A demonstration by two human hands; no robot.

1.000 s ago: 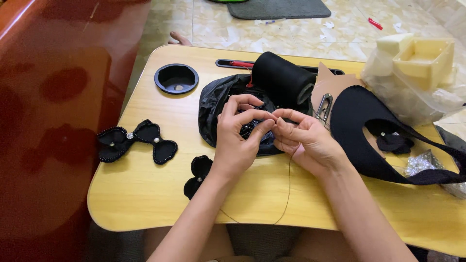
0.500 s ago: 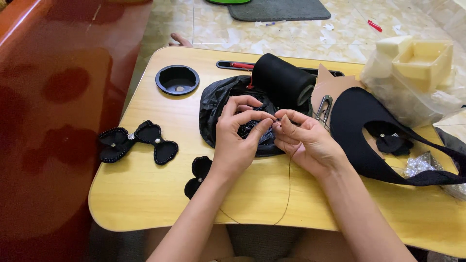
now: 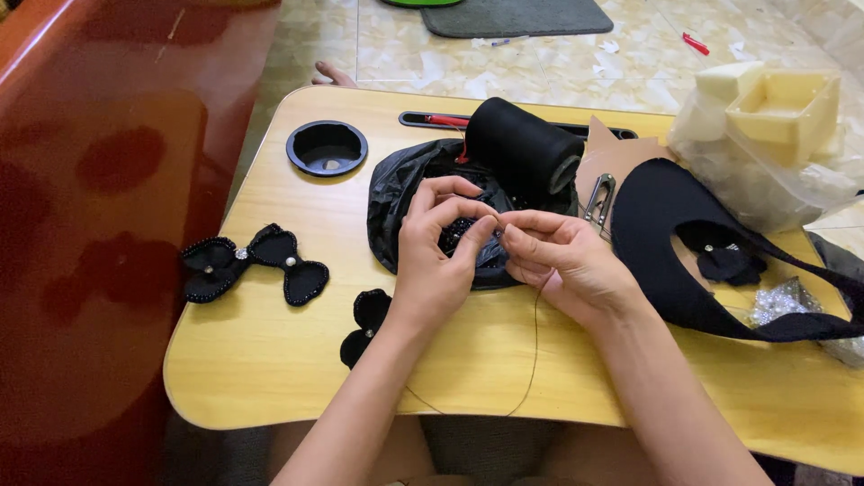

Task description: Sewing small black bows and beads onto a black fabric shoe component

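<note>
My left hand and my right hand meet fingertip to fingertip over a black plastic bag that holds small black beads. Both pinch something tiny between thumb and forefinger, too small to make out. A thin dark thread hangs from my right hand and loops down past the table's near edge. A large spool of black thread lies just behind the bag. A black fabric flower lies under my left wrist.
Two beaded black bows lie at the left of the yellow wooden table. A round black cup holder, thread snips, a black fabric collar piece, and a clear bag with foam trays are around.
Both hands stay over the bag with only small finger movements; my fingertips have drawn a little closer together.
</note>
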